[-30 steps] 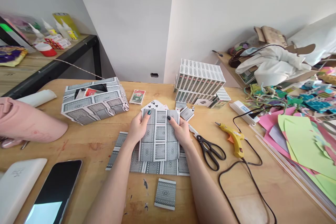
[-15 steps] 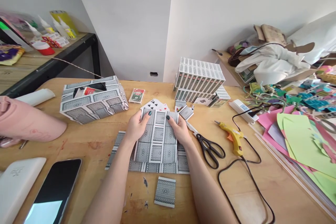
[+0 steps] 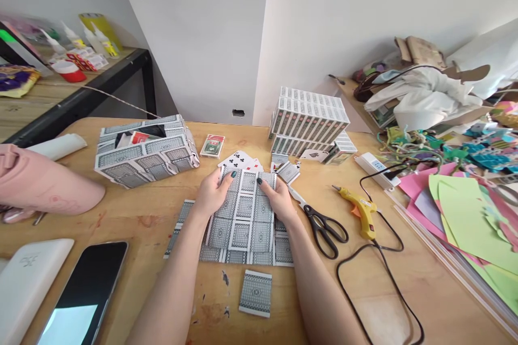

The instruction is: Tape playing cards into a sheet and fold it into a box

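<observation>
Between my two hands is a panel of joined playing cards (image 3: pixel 242 207), grey patterned backs facing up. My left hand (image 3: pixel 211 192) grips its far left edge, thumb on top and fingers hidden beneath. At the far right edge my right hand (image 3: pixel 279 199) pinches it the same way. Under the panel a wider sheet of cards (image 3: pixel 283 248) lies on the table, mostly covered. A single folded card piece (image 3: pixel 255 294) rests nearer to me. Just beyond the panel lie loose face-up cards (image 3: pixel 234 160). Black-handled scissors (image 3: pixel 324 226) sit right of my right hand.
A box covered in cards (image 3: pixel 148 153) stands back left, near a card pack (image 3: pixel 212 145). Stacked card packs (image 3: pixel 309 118) rise at back right. A yellow glue gun (image 3: pixel 362 210) trails its cord on the right. A phone (image 3: pixel 84 291) and pink roll (image 3: pixel 48 183) lie left.
Almost nothing differs. My hands keep the same hold on the card panel, and the whole view has shifted very slightly.
</observation>
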A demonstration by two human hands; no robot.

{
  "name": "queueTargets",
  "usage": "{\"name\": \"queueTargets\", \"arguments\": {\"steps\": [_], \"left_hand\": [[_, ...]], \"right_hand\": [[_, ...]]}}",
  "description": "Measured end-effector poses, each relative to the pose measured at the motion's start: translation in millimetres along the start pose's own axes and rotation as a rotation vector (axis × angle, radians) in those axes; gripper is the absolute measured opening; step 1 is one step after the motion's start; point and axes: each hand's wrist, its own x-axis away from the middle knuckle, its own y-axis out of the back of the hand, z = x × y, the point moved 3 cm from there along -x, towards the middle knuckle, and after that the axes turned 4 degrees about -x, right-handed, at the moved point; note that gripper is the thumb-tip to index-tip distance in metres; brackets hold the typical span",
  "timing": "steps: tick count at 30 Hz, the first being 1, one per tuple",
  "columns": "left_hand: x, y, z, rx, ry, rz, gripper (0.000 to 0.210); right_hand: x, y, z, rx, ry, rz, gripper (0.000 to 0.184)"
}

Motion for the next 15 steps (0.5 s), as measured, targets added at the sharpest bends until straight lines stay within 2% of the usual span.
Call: {"name": "queueTargets", "arguments": {"steps": [6,10,15], "left_hand": [[0.7,-2.6,-0.3,0.064,0.099,0.048,0.035],[0.1,-4.1,-0.4,0.090,0.070,0.052,0.039],[0.3,-2.9,-0.8,0.063,0.060,0.024,0.038]], "right_hand": [[-0.6,-0.3,2.2,-0.088,-0.045,-0.023,0.036],[-0.1,-0.9,1.1,-0.108,-0.080,0.003,0.039],[0.7,-1.2,2.5,-0.072,-0.033,0.031,0.036]]}}
